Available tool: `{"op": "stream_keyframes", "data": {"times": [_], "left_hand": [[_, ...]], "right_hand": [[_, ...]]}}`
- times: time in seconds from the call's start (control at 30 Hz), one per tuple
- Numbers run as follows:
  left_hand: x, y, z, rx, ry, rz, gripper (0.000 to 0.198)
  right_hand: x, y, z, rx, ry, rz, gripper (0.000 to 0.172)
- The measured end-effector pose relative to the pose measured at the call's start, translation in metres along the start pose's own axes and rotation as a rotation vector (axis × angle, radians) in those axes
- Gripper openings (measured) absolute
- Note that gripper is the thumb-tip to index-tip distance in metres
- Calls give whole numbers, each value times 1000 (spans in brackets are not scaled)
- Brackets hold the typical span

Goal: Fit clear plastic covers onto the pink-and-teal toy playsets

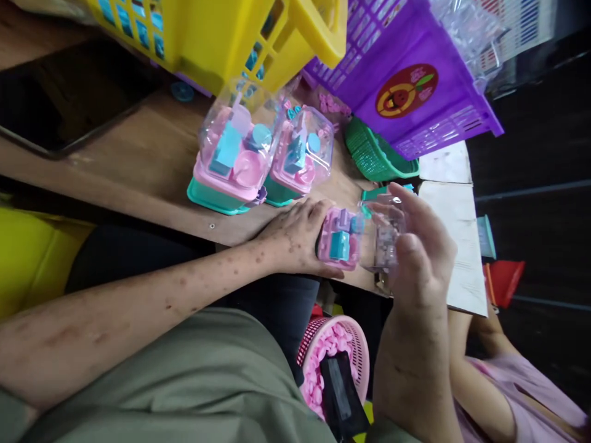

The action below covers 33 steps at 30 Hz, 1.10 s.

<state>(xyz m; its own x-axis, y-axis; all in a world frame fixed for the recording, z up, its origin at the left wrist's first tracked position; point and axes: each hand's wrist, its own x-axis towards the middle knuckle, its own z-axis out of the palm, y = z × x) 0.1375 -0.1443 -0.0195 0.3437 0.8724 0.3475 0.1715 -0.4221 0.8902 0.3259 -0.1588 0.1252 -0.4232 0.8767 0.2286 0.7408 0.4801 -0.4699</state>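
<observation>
My left hand is wrapped round a small toy set, a pink tray with turquoise and lilac pieces on it, at the table's near edge. Just right of it, my right hand grips a clear plastic cover between thumb and fingers. The cover's open side faces the tray; whether the two touch I cannot tell. Beyond my left hand stand two similar toy sets, a nearer one and a farther one, each with a turquoise base, a pink tray and a clear cover.
A yellow basket and a purple basket line the back, with a green basket below. A dark flat panel lies at left. Beneath the table is a pink basket of pink pieces. Another person's arm is at right.
</observation>
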Motion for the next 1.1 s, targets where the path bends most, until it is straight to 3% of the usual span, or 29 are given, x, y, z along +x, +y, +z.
{"op": "stream_keyframes", "data": {"times": [0.13,0.27,0.43,0.57,0.67,0.77,0.83,0.97,1.1], "left_hand": [[4,11,-1,5,8,-34,110],[12,23,-1,40,17,-30,107],[16,31,8,194,-29,-94,104],[15,33,14,263,8,-104,107],[18,34,12,292,-8,-157,103],[23,34,1,278,-96,-189,99],[27,34,-10,226,-170,-207,99],[31,33,-25,150,-223,-237,102],[31,39,-30,168,-226,-220,100]], "right_hand": [[3,12,-9,350,191,218,71],[-19,44,-5,634,314,431,84],[-51,77,30,732,514,404,84],[-61,87,42,756,470,343,92],[-61,88,43,614,370,286,93],[-58,78,43,355,228,278,92],[-56,66,42,347,247,340,88],[-52,46,40,715,563,531,87],[-53,41,54,1087,627,601,85]]}}
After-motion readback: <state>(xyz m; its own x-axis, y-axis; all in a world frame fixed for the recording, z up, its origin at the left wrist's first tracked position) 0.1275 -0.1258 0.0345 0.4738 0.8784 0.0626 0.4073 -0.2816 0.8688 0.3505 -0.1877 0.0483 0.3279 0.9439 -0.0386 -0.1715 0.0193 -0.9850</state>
